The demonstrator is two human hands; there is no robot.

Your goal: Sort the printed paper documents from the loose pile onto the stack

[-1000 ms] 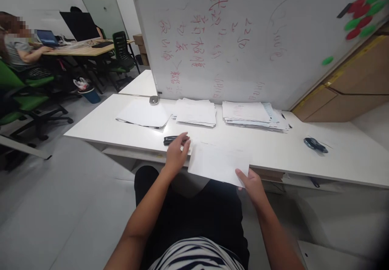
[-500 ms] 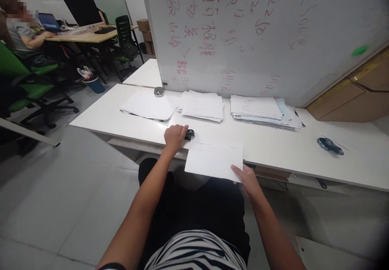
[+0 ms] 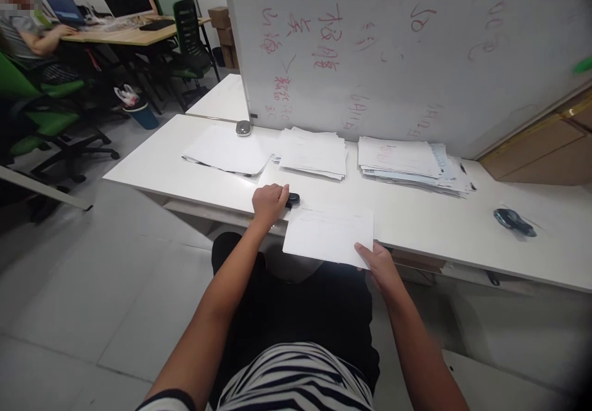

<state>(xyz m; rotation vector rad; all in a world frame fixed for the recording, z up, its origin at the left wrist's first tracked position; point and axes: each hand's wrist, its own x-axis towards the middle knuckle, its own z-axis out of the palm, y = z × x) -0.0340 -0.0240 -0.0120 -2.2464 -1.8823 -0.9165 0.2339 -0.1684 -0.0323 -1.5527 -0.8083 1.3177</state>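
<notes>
My left hand [image 3: 271,204] is closed over a black stapler [image 3: 293,200] near the front edge of the white desk. Only the stapler's front end shows beyond my fingers; the rest is covered by my hand. A white sheet of paper [image 3: 328,235] with faint print lies partly over the desk edge. Its upper left corner is right by the stapler's front end, and I cannot tell whether it is between the jaws. My right hand [image 3: 378,261] grips the paper's lower right corner, thumb on top and fingers underneath.
Behind, on the desk [image 3: 152,158], lie loose papers [image 3: 231,149], a middle paper stack [image 3: 314,155] and a right paper stack [image 3: 402,161]. A computer mouse [image 3: 243,128] stands by the whiteboard [image 3: 333,47]. A dark object [image 3: 513,221] lies at right. A person [image 3: 32,34] sits far left.
The view has tilted slightly down, so the whiteboard sits higher in the picture. My left hand stays on the stapler and my right hand keeps the paper; neither has clearly moved over the desk.
</notes>
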